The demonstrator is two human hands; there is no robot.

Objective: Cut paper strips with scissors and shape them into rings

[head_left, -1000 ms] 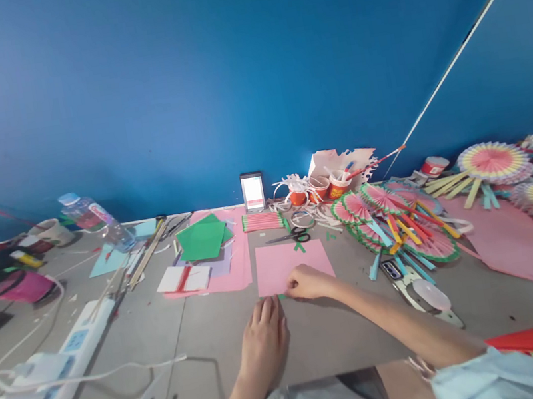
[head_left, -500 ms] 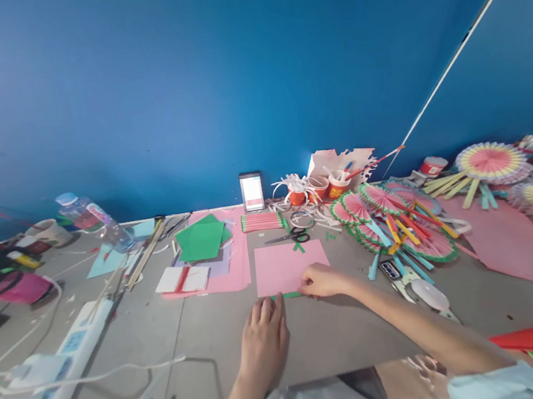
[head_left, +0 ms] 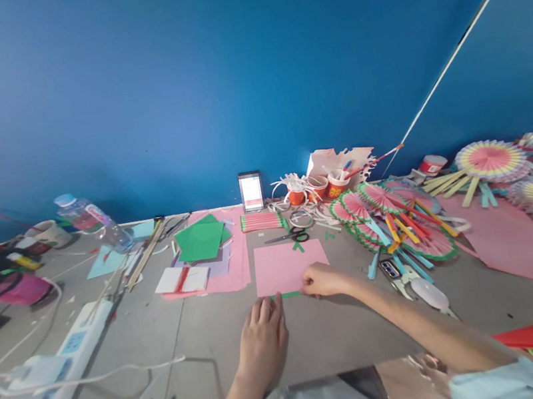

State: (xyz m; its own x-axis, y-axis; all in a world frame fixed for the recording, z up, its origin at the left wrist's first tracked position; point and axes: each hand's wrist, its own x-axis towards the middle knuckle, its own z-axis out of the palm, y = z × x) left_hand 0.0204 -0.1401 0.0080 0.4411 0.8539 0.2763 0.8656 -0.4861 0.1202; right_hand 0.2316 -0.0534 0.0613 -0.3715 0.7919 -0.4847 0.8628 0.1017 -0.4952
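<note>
A sheet of pink paper (head_left: 285, 267) lies flat in front of me, with a narrow green paper strip (head_left: 290, 295) along its near edge. My left hand (head_left: 262, 335) rests palm down at the near left corner, its fingertips on the strip and its fingers stretched out. At the near right corner, my right hand (head_left: 324, 279) has its fingers curled and pinched on the edge of the pink sheet. The exact grip is hidden under the fingers. Just beyond the sheet lie black-handled scissors (head_left: 297, 235) and small green paper scraps (head_left: 298, 247).
Left of the sheet are green paper (head_left: 200, 238), a white-and-red packet (head_left: 183, 279) and a power strip (head_left: 65, 366). A phone (head_left: 251, 192) stands against the blue wall. Folded paper fans (head_left: 382, 198), a white computer mouse (head_left: 429, 293) and paper cups (head_left: 337, 183) sit to the right.
Both hands stay at the near edge of the pink paper, almost unmoved. The right hand has shifted very slightly to the right along the green strip.
</note>
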